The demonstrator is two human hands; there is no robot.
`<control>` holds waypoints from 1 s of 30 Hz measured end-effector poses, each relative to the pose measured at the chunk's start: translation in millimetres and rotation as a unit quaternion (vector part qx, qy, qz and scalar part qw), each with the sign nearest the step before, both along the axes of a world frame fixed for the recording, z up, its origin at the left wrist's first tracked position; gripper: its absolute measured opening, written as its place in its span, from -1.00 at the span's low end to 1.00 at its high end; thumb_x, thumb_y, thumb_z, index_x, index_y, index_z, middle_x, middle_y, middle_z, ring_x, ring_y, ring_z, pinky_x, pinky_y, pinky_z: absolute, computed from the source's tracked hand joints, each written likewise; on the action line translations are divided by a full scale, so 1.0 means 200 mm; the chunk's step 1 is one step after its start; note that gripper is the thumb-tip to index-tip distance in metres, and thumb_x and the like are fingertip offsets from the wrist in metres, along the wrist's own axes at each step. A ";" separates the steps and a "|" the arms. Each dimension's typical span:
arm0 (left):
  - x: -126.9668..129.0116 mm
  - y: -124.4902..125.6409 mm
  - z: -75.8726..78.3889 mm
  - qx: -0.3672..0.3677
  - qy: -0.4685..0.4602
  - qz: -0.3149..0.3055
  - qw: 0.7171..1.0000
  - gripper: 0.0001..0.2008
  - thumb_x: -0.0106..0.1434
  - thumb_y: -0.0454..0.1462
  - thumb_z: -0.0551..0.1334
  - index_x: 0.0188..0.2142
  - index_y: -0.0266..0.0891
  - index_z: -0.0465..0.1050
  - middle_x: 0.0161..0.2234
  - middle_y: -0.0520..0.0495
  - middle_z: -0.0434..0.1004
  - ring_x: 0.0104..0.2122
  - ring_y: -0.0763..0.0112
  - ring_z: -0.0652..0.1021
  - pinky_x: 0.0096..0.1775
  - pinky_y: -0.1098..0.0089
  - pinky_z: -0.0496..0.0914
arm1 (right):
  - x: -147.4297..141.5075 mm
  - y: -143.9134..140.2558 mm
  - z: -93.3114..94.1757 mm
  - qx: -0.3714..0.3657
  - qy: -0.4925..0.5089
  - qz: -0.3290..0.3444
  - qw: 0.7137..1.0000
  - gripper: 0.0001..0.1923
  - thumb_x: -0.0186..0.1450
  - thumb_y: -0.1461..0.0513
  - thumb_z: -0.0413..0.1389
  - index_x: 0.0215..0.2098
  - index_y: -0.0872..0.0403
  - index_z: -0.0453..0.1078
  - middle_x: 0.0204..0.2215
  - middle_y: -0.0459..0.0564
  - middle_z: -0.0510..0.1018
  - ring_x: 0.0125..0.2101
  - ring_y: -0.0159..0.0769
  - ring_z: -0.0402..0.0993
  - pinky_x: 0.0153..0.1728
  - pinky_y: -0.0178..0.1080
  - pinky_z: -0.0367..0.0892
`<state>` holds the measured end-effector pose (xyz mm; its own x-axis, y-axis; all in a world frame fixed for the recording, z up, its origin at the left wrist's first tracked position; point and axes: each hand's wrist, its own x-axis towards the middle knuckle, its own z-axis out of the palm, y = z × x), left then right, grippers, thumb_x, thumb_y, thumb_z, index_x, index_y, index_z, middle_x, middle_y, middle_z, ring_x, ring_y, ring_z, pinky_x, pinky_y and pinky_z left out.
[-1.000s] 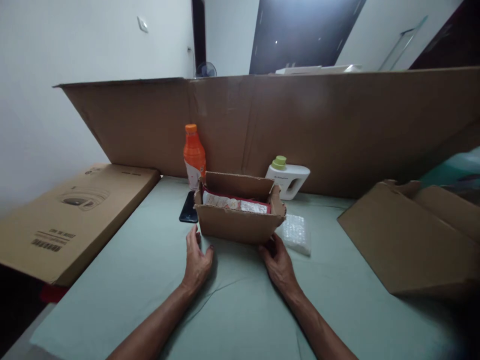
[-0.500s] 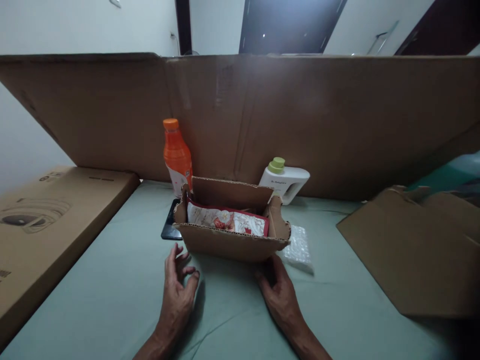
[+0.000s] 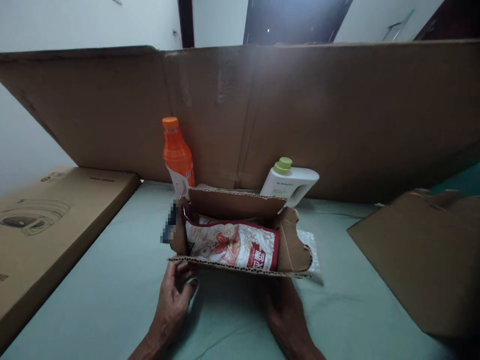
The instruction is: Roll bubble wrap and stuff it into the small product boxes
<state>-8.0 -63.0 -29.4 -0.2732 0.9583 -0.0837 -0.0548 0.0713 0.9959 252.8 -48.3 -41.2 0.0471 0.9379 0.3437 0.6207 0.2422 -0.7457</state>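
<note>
I've tilted the box (image 3: pixel 240 240) toward me since half a second ago, its red packet (image 3: pixel 234 245) now showing; my left hand (image 3: pixel 172 300) and right hand (image 3: pixel 285 312) grip its near wall, above the green cloth (image 3: pixel 112 290)

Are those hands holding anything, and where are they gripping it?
Both hands hold the small open cardboard box from below: the left hand at its near left bottom corner, the right hand under its near right side. A red patterned packet lies inside.

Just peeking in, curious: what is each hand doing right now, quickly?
Left hand: fingers curled at the near left bottom corner of the cardboard box, touching it.
Right hand: under the box's near edge; grip cannot be told.
</note>
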 end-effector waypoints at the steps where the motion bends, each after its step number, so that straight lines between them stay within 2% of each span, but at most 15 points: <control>1: 0.00 0.00 0.00 -0.002 0.004 -0.005 1.000 -0.60 0.08 -0.23 0.34 -0.09 -0.17 0.31 -0.10 -0.16 0.55 -0.09 0.19 0.61 -0.06 0.25 0.47 | 0.00 0.00 0.00 0.004 -0.002 -0.005 1.000 -0.50 0.30 0.15 0.09 0.21 -0.05 0.27 -0.01 0.10 0.58 -0.05 0.01 0.56 -0.06 0.02 0.52; 4: 0.00 -0.01 0.00 0.000 0.019 0.002 1.000 -0.63 0.06 -0.21 0.34 -0.14 -0.19 0.36 -0.14 -0.15 0.58 -0.11 0.16 0.62 -0.07 0.23 0.49 | 0.01 -0.01 -0.03 0.003 0.004 -0.024 1.000 -0.56 0.30 0.10 0.10 0.14 -0.06 0.34 -0.07 0.11 0.61 -0.11 0.03 0.58 -0.11 0.05 0.54; 8: -0.01 -0.02 -0.06 0.019 0.071 0.027 0.997 -0.76 0.12 -0.13 0.30 -0.25 -0.18 0.46 -0.26 -0.13 0.60 -0.18 0.13 0.62 -0.08 0.18 0.51 | 0.08 -0.04 -0.11 -0.040 0.023 -0.015 0.999 -0.74 0.25 0.02 0.15 -0.14 -0.11 0.51 -0.28 0.05 0.66 -0.25 0.07 0.61 -0.29 0.04 0.59; 11: -0.04 -0.03 -0.13 0.049 0.095 0.051 0.993 -0.72 0.09 -0.03 0.32 -0.30 -0.14 0.48 -0.31 -0.12 0.61 -0.21 0.09 0.61 -0.13 0.15 0.54 | 0.12 -0.07 -0.18 -0.061 0.043 -0.014 0.997 -0.65 0.22 -0.02 0.18 -0.06 -0.15 0.52 -0.25 0.03 0.67 -0.19 0.09 0.60 -0.28 0.04 0.59; 14: -0.05 -0.04 -0.16 0.021 0.097 0.064 0.993 -0.67 0.08 0.01 0.32 -0.27 -0.14 0.49 -0.33 -0.11 0.62 -0.28 0.12 0.61 -0.20 0.18 0.55 | 0.12 -0.08 -0.20 -0.071 0.046 -0.011 0.996 -0.61 0.27 -0.02 0.14 0.03 -0.14 0.49 -0.20 0.04 0.67 -0.13 0.07 0.60 -0.21 0.03 0.59; 17: -0.03 -0.04 -0.12 -0.006 0.070 0.042 0.997 -0.59 0.16 -0.08 0.30 -0.04 -0.21 0.45 -0.16 -0.18 0.63 -0.15 0.11 0.63 -0.08 0.17 0.53 | 0.09 -0.06 -0.16 -0.070 0.041 -0.013 0.997 -0.55 0.30 0.00 0.13 0.12 -0.08 0.42 -0.06 0.08 0.63 -0.04 0.07 0.57 -0.07 0.06 0.55; 19: -0.01 -0.04 -0.07 0.006 0.036 0.000 0.999 -0.43 0.18 -0.14 0.30 0.17 -0.22 0.32 0.05 -0.26 0.54 0.03 0.05 0.58 0.06 0.12 0.47 | 0.06 -0.05 -0.13 -0.049 0.036 -0.034 0.998 -0.43 0.32 0.01 0.13 0.25 -0.03 0.29 0.12 0.13 0.52 0.11 0.09 0.47 0.07 0.12 0.46; 21: 0.01 -0.03 -0.04 0.026 0.012 -0.027 0.999 -0.31 0.19 -0.18 0.29 0.30 -0.19 0.17 0.19 -0.30 0.41 0.16 0.02 0.49 0.18 0.07 0.39 | 0.04 -0.03 -0.12 -0.026 0.039 -0.054 0.997 -0.36 0.33 0.02 0.11 0.33 0.00 0.18 0.22 0.16 0.42 0.20 0.10 0.37 0.16 0.16 0.36; 23: 0.01 -0.03 -0.02 0.035 0.009 -0.030 0.999 -0.30 0.23 -0.18 0.27 0.33 -0.16 0.12 0.23 -0.31 0.36 0.20 0.01 0.45 0.21 0.03 0.35 | 0.04 -0.02 -0.12 -0.022 0.054 -0.057 0.997 -0.36 0.33 0.03 0.12 0.32 -0.01 0.16 0.23 0.17 0.40 0.20 0.07 0.37 0.19 0.15 0.32; 26: 0.00 -0.03 -0.04 0.053 0.026 -0.041 0.997 -0.36 0.28 -0.19 0.23 0.32 -0.17 0.13 0.27 -0.31 0.29 0.19 -0.01 0.44 0.22 -0.02 0.34 | 0.05 -0.02 -0.13 -0.032 0.074 -0.054 0.995 -0.41 0.32 0.04 0.14 0.27 -0.02 0.20 0.17 0.15 0.45 0.13 0.03 0.43 0.16 0.08 0.36; 30: -0.02 -0.02 -0.07 0.103 0.094 -0.114 0.984 -0.34 0.28 -0.24 0.21 0.35 -0.17 0.12 0.33 -0.29 0.20 0.31 -0.06 0.29 0.29 -0.09 0.23 | 0.05 -0.01 -0.14 -0.053 0.117 -0.027 0.991 -0.36 0.32 0.06 0.16 0.31 0.00 0.17 0.18 0.17 0.45 0.14 0.00 0.44 0.15 0.05 0.38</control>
